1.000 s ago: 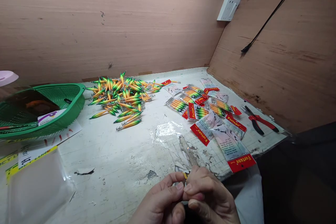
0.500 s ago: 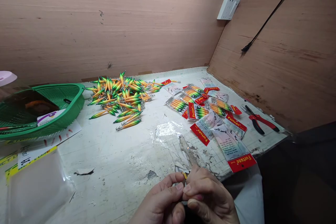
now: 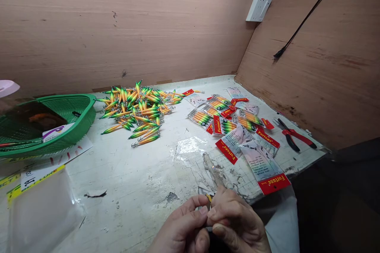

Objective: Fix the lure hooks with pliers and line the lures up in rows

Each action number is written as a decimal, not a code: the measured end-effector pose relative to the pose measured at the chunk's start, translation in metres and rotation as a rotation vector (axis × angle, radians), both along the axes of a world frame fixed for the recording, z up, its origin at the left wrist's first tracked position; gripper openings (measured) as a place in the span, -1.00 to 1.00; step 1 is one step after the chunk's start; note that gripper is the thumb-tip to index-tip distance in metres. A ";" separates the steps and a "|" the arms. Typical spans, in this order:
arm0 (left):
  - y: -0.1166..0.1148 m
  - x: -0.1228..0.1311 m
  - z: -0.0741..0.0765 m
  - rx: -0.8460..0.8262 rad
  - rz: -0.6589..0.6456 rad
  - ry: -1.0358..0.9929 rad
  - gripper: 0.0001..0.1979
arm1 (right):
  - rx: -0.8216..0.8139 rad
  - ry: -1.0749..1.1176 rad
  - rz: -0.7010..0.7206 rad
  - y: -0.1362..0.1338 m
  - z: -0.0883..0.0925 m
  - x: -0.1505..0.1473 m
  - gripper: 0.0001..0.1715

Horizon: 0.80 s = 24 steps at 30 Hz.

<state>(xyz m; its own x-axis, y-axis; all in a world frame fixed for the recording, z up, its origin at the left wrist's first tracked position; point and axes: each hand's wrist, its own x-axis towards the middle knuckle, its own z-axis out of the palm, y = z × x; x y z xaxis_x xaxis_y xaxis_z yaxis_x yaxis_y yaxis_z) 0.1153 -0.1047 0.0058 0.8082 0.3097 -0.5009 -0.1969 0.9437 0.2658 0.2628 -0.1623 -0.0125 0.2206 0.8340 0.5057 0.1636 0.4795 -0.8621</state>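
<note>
At the bottom edge of the head view my left hand (image 3: 182, 229) and my right hand (image 3: 236, 221) are pressed together, fingers pinched around a small fishing lure (image 3: 209, 197). Only its yellow-orange tip shows between the fingertips. Both hands hover over the near edge of the worn white table (image 3: 136, 182). A heap of green-and-orange lures (image 3: 138, 108) lies at the back of the table. To the right lie several packaged lures with red "Fortune" header cards (image 3: 234, 126).
A green plastic basket (image 3: 74, 120) stands at the left with a card in it. Clear bags with yellow labels (image 3: 38, 205) lie front left. Red-handled pliers (image 3: 293, 136) rest at the right edge. Wooden walls close the back and right; a wall socket (image 3: 257, 7) hangs above.
</note>
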 end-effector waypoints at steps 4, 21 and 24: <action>0.000 0.000 0.001 -0.017 0.023 0.018 -0.78 | 0.003 0.012 0.004 0.000 0.000 0.001 -0.88; -0.001 0.001 -0.008 0.005 0.043 0.020 -0.73 | -0.004 0.013 0.011 0.002 -0.002 0.000 -0.89; -0.001 0.002 -0.008 0.007 0.058 0.031 -0.73 | -0.008 0.034 0.001 0.001 -0.002 0.000 -0.88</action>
